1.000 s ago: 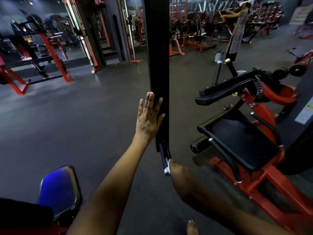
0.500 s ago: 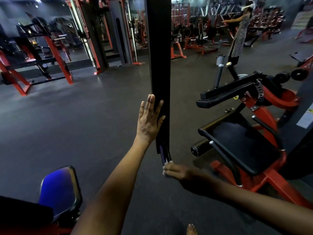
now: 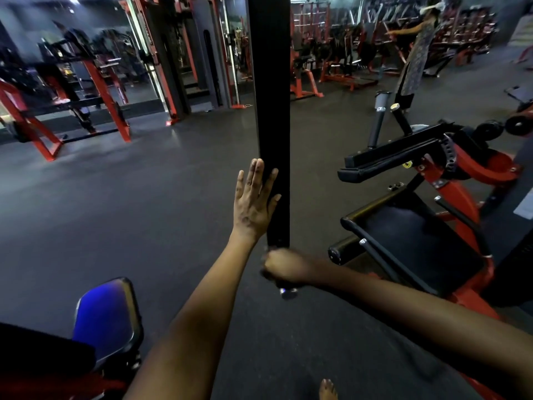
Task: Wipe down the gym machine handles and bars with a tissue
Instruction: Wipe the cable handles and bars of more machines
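Fingers (image 3: pixel 269 259) grip downward-pointing handle (image 3: pixel 287 290) (bar (image 3: pixel 274 111) upright).

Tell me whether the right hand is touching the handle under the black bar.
Touching. The head view shows the right hand with its fingers curled round the handle below the black bar.

I see a black upright bar (image 3: pixel 274 111), a black-padded machine with a red frame (image 3: pixel 450 194) right, a glossy blue pad (image 3: pixel 105 319) near left, dark grey floor (image 3: pixel 144 212).

Dark rubber floor (image 3: pixel 144 212), red-framed machines (image 3: pixel 95 82) behind.
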{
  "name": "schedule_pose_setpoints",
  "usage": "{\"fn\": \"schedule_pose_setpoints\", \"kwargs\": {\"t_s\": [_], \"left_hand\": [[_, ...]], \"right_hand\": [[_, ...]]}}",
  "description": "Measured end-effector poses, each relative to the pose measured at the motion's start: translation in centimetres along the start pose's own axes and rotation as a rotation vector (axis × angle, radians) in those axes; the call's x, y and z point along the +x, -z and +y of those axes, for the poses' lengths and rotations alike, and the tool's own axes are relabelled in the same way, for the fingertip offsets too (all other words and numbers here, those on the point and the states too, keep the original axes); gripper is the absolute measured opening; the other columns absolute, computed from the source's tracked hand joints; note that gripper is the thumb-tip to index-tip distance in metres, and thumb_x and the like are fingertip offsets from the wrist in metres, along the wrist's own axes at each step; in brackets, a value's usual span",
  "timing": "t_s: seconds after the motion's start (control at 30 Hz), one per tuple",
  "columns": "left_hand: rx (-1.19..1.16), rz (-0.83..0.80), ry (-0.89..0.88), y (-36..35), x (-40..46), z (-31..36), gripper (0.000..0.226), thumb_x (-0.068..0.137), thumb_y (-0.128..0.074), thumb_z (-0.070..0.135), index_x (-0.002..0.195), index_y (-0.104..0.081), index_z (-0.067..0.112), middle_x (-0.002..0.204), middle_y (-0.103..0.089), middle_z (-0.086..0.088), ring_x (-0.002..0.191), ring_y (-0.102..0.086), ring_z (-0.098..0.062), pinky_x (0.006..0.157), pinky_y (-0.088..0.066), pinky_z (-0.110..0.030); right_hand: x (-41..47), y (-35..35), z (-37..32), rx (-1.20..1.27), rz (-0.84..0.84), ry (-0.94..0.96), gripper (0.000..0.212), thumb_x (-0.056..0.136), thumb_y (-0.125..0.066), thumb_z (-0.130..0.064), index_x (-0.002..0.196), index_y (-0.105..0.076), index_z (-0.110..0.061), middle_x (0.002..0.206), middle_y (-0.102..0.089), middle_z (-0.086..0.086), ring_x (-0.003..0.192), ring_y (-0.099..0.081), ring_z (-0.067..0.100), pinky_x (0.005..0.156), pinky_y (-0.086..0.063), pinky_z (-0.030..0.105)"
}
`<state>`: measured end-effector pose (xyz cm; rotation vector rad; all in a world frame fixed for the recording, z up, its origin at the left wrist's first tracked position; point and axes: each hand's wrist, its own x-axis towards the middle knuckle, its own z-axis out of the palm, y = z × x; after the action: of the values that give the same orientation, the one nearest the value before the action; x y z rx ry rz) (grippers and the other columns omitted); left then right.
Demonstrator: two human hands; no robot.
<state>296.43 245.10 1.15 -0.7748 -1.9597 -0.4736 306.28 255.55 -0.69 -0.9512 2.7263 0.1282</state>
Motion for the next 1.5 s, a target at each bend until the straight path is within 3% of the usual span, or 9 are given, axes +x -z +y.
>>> {"fn": "schedule_pose_setpoints", "kwargs": {"t_s": [0.1,0.23,0.53,0.67,0.8,0.93,1.13,1.3,1.5], "left_hand": [[0.0,-0.002,0.008,0.1,-0.1,0.0,0.056,0.106,-0.022,0.041,0.153,0.007,0.035,0.16,0.021,0.01,0.148,0.009,-0.01,0.121,0.0,-0.038],[-0.013,-0.016,0.015,0.3,-0.2,0.1,0.056,0.106,-0.021,0.042,0.153,0.007,0.035,0.16,0.021,0.01,0.148,0.009,-0.01,0.121,0.0,-0.038],[-0.005,0.012,0.025,-0.4,-0.1,0.8,0.056,0.106,-0.022,0.038,0.154,0.007,0.033,0.16,0.021,0.008,0.149,0.008,-0.011,0.121,0.001,-0.037],[0.057,0.066,0.002,-0.4,0.0,2.0,0.056,0.106,-0.02,0.033,0.154,0.006,0.025,0.161,0.017,0.008,0.149,0.01,-0.013,0.121,0.004,-0.036],[0.083,0.079,0.03,-0.9,0.2,2.6,0.058,0.106,-0.02,0.037,0.154,0.009,0.023,0.161,0.021,0.003,0.148,0.014,-0.016,0.121,0.006,-0.038],[0.152,0.106,0.036,-1.3,0.3,3.4,0.062,0.105,-0.02,0.039,0.153,0.012,0.017,0.16,0.024,-0.002,0.148,0.018,-0.018,0.119,0.01,-0.041],[0.13,0.128,0.023,-2.2,0.2,3.0,0.068,0.103,-0.027,0.04,0.153,0.013,0.018,0.16,0.023,0.001,0.147,0.018,-0.019,0.12,0.007,-0.039],[0.13,0.145,0.009,-2.3,0.1,2.8,0.067,0.103,-0.028,0.042,0.154,0.01,0.019,0.161,0.019,0.003,0.148,0.016,-0.018,0.121,0.004,-0.038],[0.115,0.136,0.009,-2.1,0.0,2.1,0.067,0.103,-0.029,0.042,0.154,0.008,0.019,0.161,0.018,0.004,0.148,0.015,-0.018,0.121,0.003,-0.038]], "right_hand": [[1.1,-0.1,0.1,0.167,0.145,-0.15,0.018,0.088,-0.054,-0.01,0.097,-0.068,-0.005,0.103,-0.064,0.015,0.102,-0.058,0.031,0.089,-0.041,0.038],[-1.4,-2.1,0.1,0.161,0.039,0.1,0.015,0.087,-0.054,-0.007,0.095,-0.066,-0.003,0.105,-0.063,0.013,0.104,-0.056,0.026,0.103,-0.03,0.037],[-3.0,-5.2,1.6,0.529,0.584,-0.176,0.044,0.097,-0.037,-0.01,0.141,-0.043,-0.011,0.152,-0.031,0.008,0.14,-0.028,0.016,0.11,-0.013,0.014],[-2.3,-5.8,-0.4,1.079,0.756,-0.62,0.034,0.101,-0.04,-0.029,0.098,-0.069,-0.012,0.086,-0.068,0.0,0.079,-0.064,0.001,0.064,-0.04,0.004],[-1.0,-5.1,1.7,1.438,0.64,-0.782,0.023,0.093,-0.054,-0.012,0.088,-0.069,0.004,0.074,-0.056,0.013,0.067,-0.055,0.018,0.062,-0.045,0.027],[-0.5,-4.1,3.3,1.583,0.527,-0.724,0.015,0.091,-0.05,0.003,0.086,-0.064,0.005,0.071,-0.054,0.013,0.052,-0.052,0.012,0.052,-0.047,0.024],[-4.4,-7.2,0.6,1.734,0.045,-0.404,0.023,0.09,-0.045,0.001,0.079,-0.065,-0.002,0.072,-0.065,0.011,0.075,-0.062,0.023,0.067,-0.052,0.027],[-0.5,-3.9,3.1,1.966,0.381,-0.673,0.026,0.088,-0.04,0.007,0.099,-0.061,0.017,0.085,-0.066,0.029,0.067,-0.066,0.027,0.058,-0.053,0.028],[-3.6,-5.8,0.5,1.909,0.188,-0.504,0.018,0.094,-0.042,0.001,0.089,-0.059,0.0,0.083,-0.059,0.016,0.064,-0.058,0.019,0.057,-0.052,0.025]]}}
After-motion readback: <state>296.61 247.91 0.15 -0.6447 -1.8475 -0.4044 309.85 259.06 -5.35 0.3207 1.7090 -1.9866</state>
